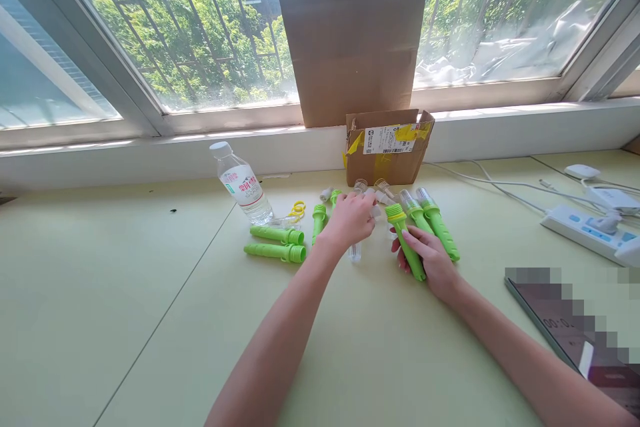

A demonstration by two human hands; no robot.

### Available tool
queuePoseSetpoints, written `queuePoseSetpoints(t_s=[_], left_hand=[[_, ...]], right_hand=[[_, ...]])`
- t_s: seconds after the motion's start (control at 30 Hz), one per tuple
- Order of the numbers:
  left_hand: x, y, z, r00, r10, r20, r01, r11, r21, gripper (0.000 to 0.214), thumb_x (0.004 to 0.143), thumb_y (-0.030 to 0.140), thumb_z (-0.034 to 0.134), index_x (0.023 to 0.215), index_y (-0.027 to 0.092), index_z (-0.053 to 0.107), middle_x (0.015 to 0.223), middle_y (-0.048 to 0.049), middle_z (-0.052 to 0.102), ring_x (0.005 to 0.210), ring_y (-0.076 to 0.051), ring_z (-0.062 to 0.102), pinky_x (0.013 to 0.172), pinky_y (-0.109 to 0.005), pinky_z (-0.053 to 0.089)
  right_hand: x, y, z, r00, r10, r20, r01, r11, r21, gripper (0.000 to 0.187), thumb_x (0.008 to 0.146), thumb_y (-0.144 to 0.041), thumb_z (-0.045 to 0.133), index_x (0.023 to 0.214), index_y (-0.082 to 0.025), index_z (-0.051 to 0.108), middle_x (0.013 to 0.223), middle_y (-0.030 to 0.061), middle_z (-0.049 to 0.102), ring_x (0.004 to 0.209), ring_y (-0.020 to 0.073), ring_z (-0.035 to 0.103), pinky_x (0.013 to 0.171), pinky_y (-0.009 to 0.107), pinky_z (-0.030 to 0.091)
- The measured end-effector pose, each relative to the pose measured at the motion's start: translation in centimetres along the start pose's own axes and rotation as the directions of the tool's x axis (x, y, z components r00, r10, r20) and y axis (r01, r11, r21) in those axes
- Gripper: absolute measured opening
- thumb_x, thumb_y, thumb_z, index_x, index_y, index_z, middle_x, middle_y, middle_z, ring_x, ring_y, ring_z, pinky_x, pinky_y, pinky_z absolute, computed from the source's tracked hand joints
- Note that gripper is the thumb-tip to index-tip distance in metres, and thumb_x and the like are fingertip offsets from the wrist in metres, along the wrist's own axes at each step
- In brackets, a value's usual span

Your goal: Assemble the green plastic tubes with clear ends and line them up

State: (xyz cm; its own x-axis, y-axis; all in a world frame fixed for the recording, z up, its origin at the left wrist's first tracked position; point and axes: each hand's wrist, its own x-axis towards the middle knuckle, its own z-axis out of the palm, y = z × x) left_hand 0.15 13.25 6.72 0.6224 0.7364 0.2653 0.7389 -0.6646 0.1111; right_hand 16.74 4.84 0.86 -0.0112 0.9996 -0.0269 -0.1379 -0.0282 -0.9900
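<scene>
My right hand [427, 257] is wrapped round a green threaded tube [411, 250], tilted with its open threaded end away from me and a yellow ring [395, 216] just under the thread. My left hand [354, 219] reaches over the loose parts with its fingers closed; what they grip is mostly hidden. A small whitish piece [375, 211] shows by its fingertips. Beneath that hand lies a clear tube [355, 253]. Two green tubes with clear ribbed caps, one of them the outer capped tube [441, 230], lie right of my right hand. More uncapped tubes, including a green tube [273, 251], lie to the left.
A water bottle [243, 185] stands at the back left, near some yellow rings [297, 209]. An open cardboard box [385, 163] is against the sill. On the right are a power strip [587, 230] with cables and a phone [555, 327].
</scene>
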Motion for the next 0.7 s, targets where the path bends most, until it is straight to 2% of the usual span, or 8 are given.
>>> queuePoseSetpoints(t_s=[0.07,0.2,0.4,0.5,0.57,0.7], left_hand=[[-0.1,0.0,-0.7,1.0,-0.02,-0.004,0.02,1.0,-0.023,0.019,0.081,0.021,0.048,0.099,0.018,0.051,0.092,-0.0043,0.065,0.086,-0.021,0.06,0.082,-0.034,0.04],[-0.4,0.1,-2.3,0.996,-0.066,0.061,0.071,0.995,-0.069,0.018,0.082,0.024,0.047,0.098,0.02,0.053,0.092,-0.0038,0.066,0.083,-0.02,0.061,0.07,-0.03,0.042],[-0.9,-0.1,-4.1,0.992,-0.118,0.053,0.124,0.986,-0.116,0.019,0.085,0.032,0.044,0.094,0.023,0.058,0.093,-0.0023,0.066,0.084,-0.019,0.06,0.07,-0.028,0.042],[-1.1,-0.1,-5.1,0.979,-0.164,0.122,0.178,0.977,-0.116,0.022,0.085,0.036,0.043,0.09,0.023,0.06,0.089,-0.0028,0.067,0.081,-0.019,0.061,0.064,-0.027,0.041],[-1.3,-0.1,-5.7,0.951,-0.213,0.223,0.238,0.967,-0.09,0.023,0.084,0.038,0.043,0.083,0.022,0.06,0.087,-0.0039,0.067,0.078,-0.019,0.061,0.061,-0.026,0.04],[-1.6,-0.3,-6.2,0.837,-0.324,0.441,0.365,0.931,-0.008,0.021,0.078,0.037,0.048,0.071,0.02,0.057,0.076,-0.0047,0.066,0.062,-0.018,0.059,0.051,-0.026,0.038]], right_hand=[[0.0,0.0,0.0,1.0,0.0,0.006,0.0,1.0,-0.005,0.03,0.087,-0.046,0.054,0.097,-0.019,0.059,0.079,0.0028,0.061,0.049,0.0108,0.052,0.043,0.025,0.039],[-0.1,-0.3,0.2,1.0,-0.009,0.021,0.009,0.999,-0.035,0.028,0.086,-0.047,0.055,0.088,-0.019,0.057,0.081,0.0029,0.061,0.051,0.0108,0.053,0.044,0.025,0.04],[-0.3,-0.6,0.4,0.999,-0.03,0.042,0.035,0.992,-0.118,0.029,0.086,-0.047,0.055,0.081,-0.018,0.056,0.073,0.0008,0.058,0.048,0.0105,0.051,0.045,0.026,0.04],[-0.3,-0.5,0.4,0.999,-0.029,0.044,0.034,0.991,-0.126,0.029,0.086,-0.048,0.055,0.082,-0.019,0.056,0.074,0.0009,0.058,0.049,0.0108,0.053,0.045,0.025,0.04],[-0.3,-0.4,0.4,0.999,-0.025,0.041,0.03,0.991,-0.128,0.029,0.086,-0.048,0.056,0.084,-0.019,0.057,0.075,0.0011,0.059,0.05,0.0109,0.053,0.045,0.025,0.04],[-0.3,-0.2,0.3,0.999,-0.025,0.036,0.03,0.99,-0.137,0.03,0.085,-0.049,0.056,0.084,-0.019,0.057,0.076,0.0015,0.059,0.051,0.011,0.053,0.045,0.025,0.041]])
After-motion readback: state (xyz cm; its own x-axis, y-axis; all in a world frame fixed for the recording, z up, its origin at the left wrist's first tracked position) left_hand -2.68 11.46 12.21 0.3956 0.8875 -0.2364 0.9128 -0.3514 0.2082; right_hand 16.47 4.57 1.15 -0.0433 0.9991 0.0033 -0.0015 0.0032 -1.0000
